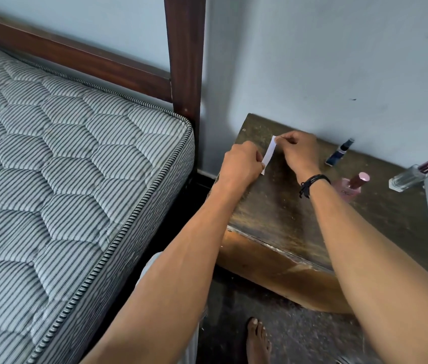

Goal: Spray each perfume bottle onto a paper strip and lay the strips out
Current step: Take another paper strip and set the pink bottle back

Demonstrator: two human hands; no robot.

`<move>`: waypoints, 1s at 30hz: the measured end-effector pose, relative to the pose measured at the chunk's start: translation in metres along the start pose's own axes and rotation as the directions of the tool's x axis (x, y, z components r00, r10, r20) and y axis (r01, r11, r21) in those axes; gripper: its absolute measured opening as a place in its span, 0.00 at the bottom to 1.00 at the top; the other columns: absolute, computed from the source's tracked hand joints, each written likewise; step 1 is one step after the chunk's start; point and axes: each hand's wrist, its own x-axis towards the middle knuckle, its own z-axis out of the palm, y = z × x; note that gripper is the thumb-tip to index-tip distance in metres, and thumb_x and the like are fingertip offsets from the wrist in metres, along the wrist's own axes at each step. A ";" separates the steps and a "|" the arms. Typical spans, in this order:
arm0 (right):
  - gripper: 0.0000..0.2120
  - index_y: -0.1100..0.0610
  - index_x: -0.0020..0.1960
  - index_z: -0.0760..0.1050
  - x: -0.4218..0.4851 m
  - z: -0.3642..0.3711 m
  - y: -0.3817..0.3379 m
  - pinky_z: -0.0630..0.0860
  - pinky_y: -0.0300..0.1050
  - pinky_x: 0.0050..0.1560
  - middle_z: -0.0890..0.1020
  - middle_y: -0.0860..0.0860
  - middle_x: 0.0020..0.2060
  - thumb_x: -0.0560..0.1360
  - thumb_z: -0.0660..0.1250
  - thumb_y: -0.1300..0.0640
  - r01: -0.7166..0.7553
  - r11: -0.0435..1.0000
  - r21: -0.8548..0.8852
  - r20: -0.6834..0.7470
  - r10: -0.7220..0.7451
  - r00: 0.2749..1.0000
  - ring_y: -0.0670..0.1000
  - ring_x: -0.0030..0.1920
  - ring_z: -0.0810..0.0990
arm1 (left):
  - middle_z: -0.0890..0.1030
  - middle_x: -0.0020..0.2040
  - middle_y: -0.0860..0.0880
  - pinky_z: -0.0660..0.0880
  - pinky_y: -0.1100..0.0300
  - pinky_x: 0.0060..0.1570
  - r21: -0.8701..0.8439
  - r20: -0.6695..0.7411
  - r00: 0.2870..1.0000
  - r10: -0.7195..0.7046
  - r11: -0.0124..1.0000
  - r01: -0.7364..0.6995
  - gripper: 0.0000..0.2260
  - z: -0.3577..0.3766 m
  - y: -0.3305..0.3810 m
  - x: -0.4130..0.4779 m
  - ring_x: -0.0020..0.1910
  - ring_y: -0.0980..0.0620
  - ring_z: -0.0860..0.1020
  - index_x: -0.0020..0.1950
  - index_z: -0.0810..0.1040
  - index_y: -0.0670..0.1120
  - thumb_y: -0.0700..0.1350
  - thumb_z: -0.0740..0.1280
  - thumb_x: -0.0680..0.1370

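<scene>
A white paper strip (269, 154) is held over the worn wooden bedside table (281, 214). My left hand (241, 162) pinches its near end and my right hand (298, 151) pinches its far end. Three perfume bottles stand at the table's right: a slim dark blue bottle (339, 153) near the wall, a pink bottle (349, 185) with a pink cap partly behind my right wrist, and a clear bottle (411, 176) with a pink cap at the far right.
A bed with a striped quilted mattress (63, 179) and a dark wooden post (185, 56) stands close to the left of the table. A pale wall (339, 61) backs the table. My bare foot (257, 340) is on the dark floor below.
</scene>
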 end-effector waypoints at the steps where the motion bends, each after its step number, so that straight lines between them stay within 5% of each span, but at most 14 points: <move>1: 0.04 0.49 0.44 0.85 0.002 0.001 0.001 0.81 0.49 0.51 0.86 0.46 0.43 0.76 0.73 0.52 0.003 1.000 -0.031 -0.001 -0.004 1.000 0.48 0.46 0.84 | 0.85 0.47 0.47 0.73 0.58 0.44 0.012 -0.005 1.000 0.016 1.000 -0.016 0.04 0.001 0.000 0.001 0.50 0.45 0.82 0.48 0.84 0.48 0.42 0.71 0.75; 8: 0.07 0.47 0.49 0.84 0.003 0.010 0.005 0.72 0.43 0.44 0.86 0.44 0.49 0.78 0.69 0.46 0.030 0.960 -0.279 -0.019 -0.037 0.999 0.48 0.50 0.82 | 0.85 0.48 0.46 0.76 0.54 0.49 0.084 -0.032 0.996 0.082 0.993 -0.080 0.09 0.006 -0.002 0.005 0.54 0.45 0.80 0.53 0.83 0.46 0.39 0.69 0.75; 18: 0.11 0.48 0.51 0.83 0.000 0.014 0.010 0.77 0.47 0.49 0.86 0.44 0.48 0.77 0.70 0.42 0.028 0.951 -0.308 -0.098 -0.061 0.993 0.51 0.52 0.83 | 0.84 0.51 0.51 0.75 0.53 0.50 0.085 -0.041 0.995 0.091 0.993 -0.087 0.07 0.007 -0.005 0.007 0.62 0.49 0.74 0.52 0.85 0.52 0.43 0.69 0.77; 30: 0.13 0.47 0.52 0.81 0.003 0.017 0.010 0.74 0.47 0.50 0.85 0.45 0.51 0.77 0.68 0.39 -0.002 0.939 -0.344 -0.125 -0.043 0.991 0.53 0.54 0.83 | 0.85 0.49 0.51 0.79 0.49 0.55 0.037 -0.009 0.999 0.039 0.999 -0.039 0.08 0.005 -0.007 0.010 0.59 0.50 0.79 0.51 0.85 0.54 0.44 0.72 0.75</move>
